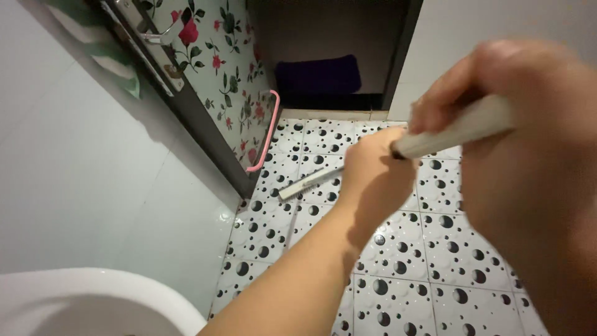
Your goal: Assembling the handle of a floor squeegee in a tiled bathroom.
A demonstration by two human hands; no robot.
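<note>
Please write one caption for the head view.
Both hands, left and right, grip a long white brush over spotted floor tiles.

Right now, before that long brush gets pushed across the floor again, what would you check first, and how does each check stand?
1. Right hand wrapped round the white handle: ok.
2. Left hand gripping lower on the handle: ok, though its fingers are hidden.
3. Brush head down on the spotted floor tiles: ok, it appears to rest there.
4. Flowered door swung open beside the brush head: ok, apart from it.
5. Floor wet or slippery: cannot tell.
6. White basin rim away from the arms: ok.
</note>
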